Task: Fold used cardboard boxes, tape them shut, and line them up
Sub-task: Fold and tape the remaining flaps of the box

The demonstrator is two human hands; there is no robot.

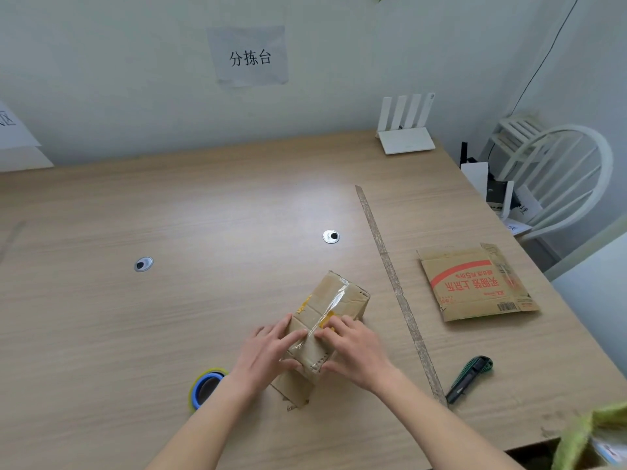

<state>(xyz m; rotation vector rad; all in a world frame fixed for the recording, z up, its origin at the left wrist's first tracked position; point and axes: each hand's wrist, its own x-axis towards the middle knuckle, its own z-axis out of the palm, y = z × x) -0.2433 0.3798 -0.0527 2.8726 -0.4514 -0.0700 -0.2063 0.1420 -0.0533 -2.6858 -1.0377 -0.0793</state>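
Both hands are pressing flat, fingers nearly straight, on the clear tape along the taped box (325,320) near the worktop's (203,205) front edge: left hand (268,354), right hand (353,351). A flattened box (475,283) printed in red Chinese characters is lying toward the right edge, and a wall sign (250,57) is reading 分拣台.

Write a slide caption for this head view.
Both hands press clear tape onto a folded cardboard box on the table.

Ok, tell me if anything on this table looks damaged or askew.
The cardboard box under both hands is worn: ragged corners, wrinkled tape, and it sits skewed to the table edge. The flat box right of the tape strip also lies slightly crooked.
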